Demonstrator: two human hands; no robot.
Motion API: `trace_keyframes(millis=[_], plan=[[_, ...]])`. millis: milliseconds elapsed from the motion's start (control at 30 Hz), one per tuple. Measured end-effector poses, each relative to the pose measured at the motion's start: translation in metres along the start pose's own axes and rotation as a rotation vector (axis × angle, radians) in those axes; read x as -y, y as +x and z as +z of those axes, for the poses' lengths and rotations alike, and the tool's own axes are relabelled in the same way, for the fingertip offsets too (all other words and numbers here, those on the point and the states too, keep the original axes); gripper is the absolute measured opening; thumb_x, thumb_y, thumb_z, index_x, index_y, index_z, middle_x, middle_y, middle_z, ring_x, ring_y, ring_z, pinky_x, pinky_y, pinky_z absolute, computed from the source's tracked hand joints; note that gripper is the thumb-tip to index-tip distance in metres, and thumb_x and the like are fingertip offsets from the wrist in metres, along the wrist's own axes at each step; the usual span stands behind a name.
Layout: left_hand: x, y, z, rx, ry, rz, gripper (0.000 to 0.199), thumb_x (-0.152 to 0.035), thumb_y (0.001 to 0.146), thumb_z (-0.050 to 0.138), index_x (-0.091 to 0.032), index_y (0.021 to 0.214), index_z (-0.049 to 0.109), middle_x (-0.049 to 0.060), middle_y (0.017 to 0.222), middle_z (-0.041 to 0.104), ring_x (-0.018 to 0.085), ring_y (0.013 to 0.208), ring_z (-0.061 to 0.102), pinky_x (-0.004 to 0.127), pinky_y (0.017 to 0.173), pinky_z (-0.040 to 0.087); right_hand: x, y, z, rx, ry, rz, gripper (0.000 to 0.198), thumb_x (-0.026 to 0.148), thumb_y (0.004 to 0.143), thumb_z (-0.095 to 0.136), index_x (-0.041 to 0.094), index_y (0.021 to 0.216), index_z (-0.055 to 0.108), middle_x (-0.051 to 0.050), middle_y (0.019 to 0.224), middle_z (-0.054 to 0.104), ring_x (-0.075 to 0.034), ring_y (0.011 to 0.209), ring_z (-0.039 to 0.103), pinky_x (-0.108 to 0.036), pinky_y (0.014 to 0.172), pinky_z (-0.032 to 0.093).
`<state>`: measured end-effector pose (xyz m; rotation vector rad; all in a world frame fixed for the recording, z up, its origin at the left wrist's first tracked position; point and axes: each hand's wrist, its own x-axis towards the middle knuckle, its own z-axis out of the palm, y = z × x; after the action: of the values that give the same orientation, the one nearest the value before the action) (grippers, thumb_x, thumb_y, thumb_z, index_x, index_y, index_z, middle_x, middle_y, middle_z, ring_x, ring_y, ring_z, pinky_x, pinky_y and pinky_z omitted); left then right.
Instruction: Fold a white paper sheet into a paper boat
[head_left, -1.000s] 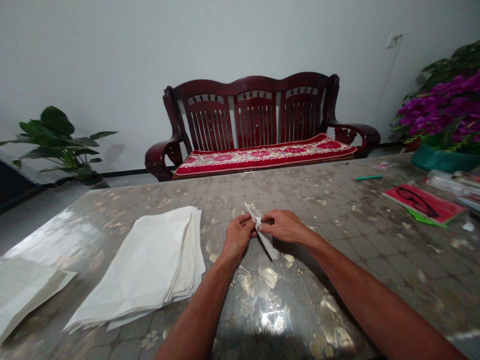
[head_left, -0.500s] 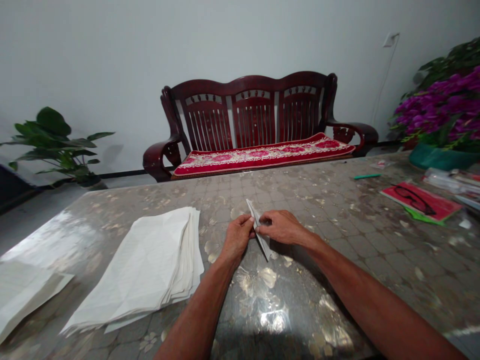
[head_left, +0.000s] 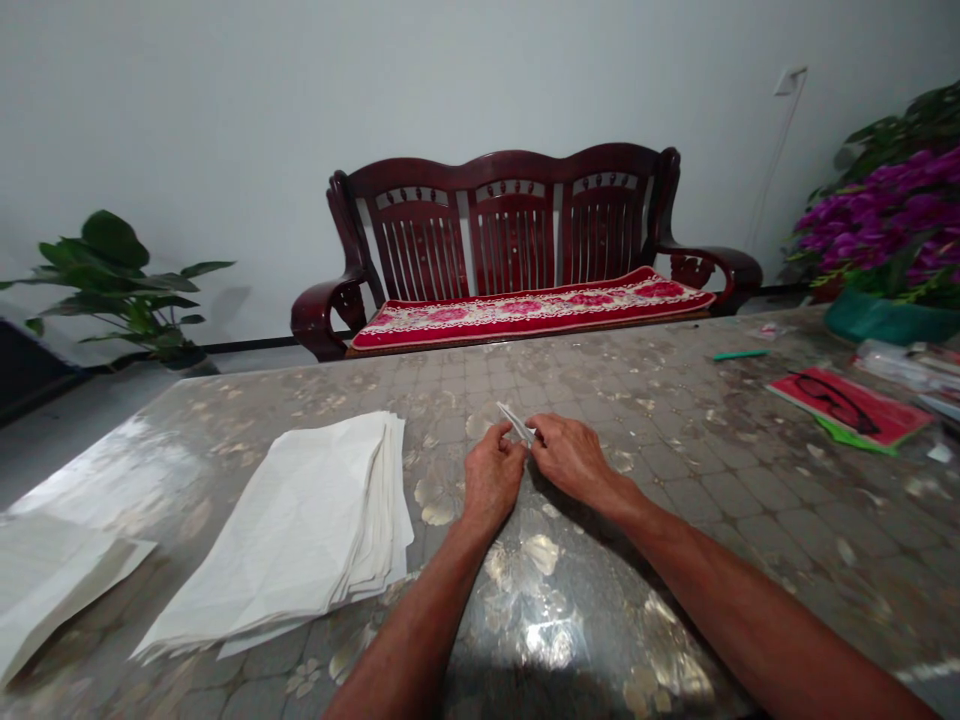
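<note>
A narrow piece of folded white paper (head_left: 514, 420) points away from me over the middle of the table. My left hand (head_left: 493, 468) is closed on its left side, the fingers bent round it. From the right, my right hand (head_left: 568, 452) pinches the same paper, its thumb and fingertips close to the left hand. Only the pointed far end shows; the hands hide the near part. To the left lies a stack of white sheets (head_left: 300, 520) with crease marks on the top one.
A creased sheet (head_left: 52, 570) lies at the left edge of the patterned table (head_left: 637, 600). On the right are a green pen (head_left: 741, 355), glasses on a red booklet (head_left: 892, 410) and a teal flower pot (head_left: 885, 318). A wooden bench (head_left: 510, 230) stands behind the table.
Both hands have closed in around the folded paper, covering its near end, which showed before. The left hand has turned and moved slightly to the right. The view has shifted a little.
</note>
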<state>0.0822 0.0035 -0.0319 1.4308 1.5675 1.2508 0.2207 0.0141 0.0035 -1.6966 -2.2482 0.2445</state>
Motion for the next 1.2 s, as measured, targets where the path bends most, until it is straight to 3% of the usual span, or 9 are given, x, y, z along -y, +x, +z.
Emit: trace_keyframes(millis=[167,267,433,667,1000,1200], plan=[[0.003,0.001,0.001,0.058,-0.054,-0.042,0.033,-0.037,0.089,0.059,-0.017,0.114,0.067,0.001,0.072,0.068,0.015,0.062,0.064,0.024,0.061,0.047,-0.004,0.0,0.013,-0.166,0.116,-0.167,0.035,0.015,0.092,0.05,0.02,0.123,0.067,-0.009,0.114,0.072,-0.021,0.1,0.067,-0.027,0.087,0.048],[0.003,0.002,0.0,0.062,-0.078,-0.072,0.03,-0.03,0.088,0.056,-0.017,0.113,0.065,-0.002,0.067,0.065,0.014,0.057,0.061,0.024,0.058,0.047,-0.004,-0.001,0.019,-0.268,0.142,-0.278,0.036,0.011,0.09,0.051,0.017,0.122,0.066,-0.009,0.107,0.072,-0.02,0.091,0.068,-0.028,0.082,0.05],[-0.001,0.001,-0.003,-0.007,0.073,-0.02,0.019,-0.021,0.085,0.056,-0.018,0.1,0.067,-0.001,0.071,0.064,0.013,0.061,0.058,0.023,0.061,0.044,-0.004,-0.003,0.022,-0.355,0.136,-0.394,0.038,0.01,0.089,0.049,0.015,0.123,0.065,-0.009,0.1,0.07,-0.02,0.083,0.066,-0.028,0.075,0.051],[-0.005,0.0,-0.008,-0.058,0.173,0.019,0.031,-0.021,0.086,0.053,-0.018,0.114,0.066,-0.002,0.07,0.062,0.014,0.063,0.058,0.024,0.064,0.042,-0.007,0.002,0.014,-0.322,0.145,-0.211,0.034,0.017,0.09,0.053,0.015,0.121,0.067,-0.01,0.105,0.072,-0.02,0.087,0.067,-0.029,0.079,0.049],[-0.003,0.003,-0.015,-0.112,0.241,0.057,0.037,-0.019,0.084,0.054,-0.018,0.118,0.066,-0.005,0.064,0.055,0.014,0.062,0.054,0.024,0.066,0.039,-0.013,0.012,0.01,-0.207,0.367,0.075,0.026,0.016,0.081,0.058,0.018,0.1,0.076,-0.003,0.08,0.074,-0.017,0.073,0.065,-0.025,0.071,0.043],[-0.001,0.001,-0.012,-0.089,0.251,0.101,0.036,-0.02,0.085,0.054,-0.019,0.119,0.065,-0.005,0.063,0.054,0.013,0.061,0.054,0.024,0.065,0.04,-0.014,0.012,0.015,-0.146,0.419,0.089,0.02,0.034,0.083,0.065,0.02,0.093,0.075,0.0,0.075,0.071,-0.015,0.068,0.062,-0.024,0.064,0.04]])
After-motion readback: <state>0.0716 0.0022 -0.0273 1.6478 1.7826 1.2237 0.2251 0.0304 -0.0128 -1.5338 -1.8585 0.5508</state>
